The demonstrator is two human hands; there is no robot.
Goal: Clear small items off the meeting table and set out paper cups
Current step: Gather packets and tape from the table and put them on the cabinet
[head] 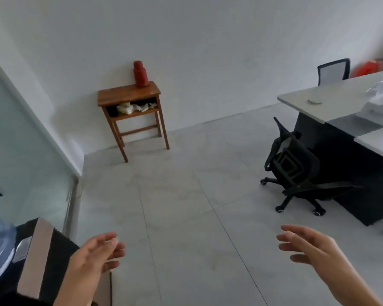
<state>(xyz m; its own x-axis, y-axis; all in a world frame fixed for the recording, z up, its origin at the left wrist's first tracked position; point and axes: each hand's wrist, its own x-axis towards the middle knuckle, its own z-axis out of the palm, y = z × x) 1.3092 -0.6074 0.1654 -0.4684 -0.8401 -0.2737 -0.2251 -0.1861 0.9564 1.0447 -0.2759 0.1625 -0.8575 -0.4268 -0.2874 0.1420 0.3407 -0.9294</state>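
The grey-white meeting table [332, 100] stands at the far right, some way from me. A small flat white item [314, 101] lies near its corner, a clear plastic bag [381, 89] lies further back, and a white box-like object [378, 111] sits beside it. My left hand [97, 255] hangs low at the bottom left, fingers apart, holding nothing. My right hand [310, 248] is at the bottom right over the tiled floor, also spread and holding nothing. I see no paper cups.
A small wooden side table [128, 94] stands against the back wall with a red thermos [139, 74] on top and white wrappers on its shelf. A black office chair [296, 168] is tipped against the table. A water dispenser [20, 250] is at my left, beside a glass partition [20, 140].
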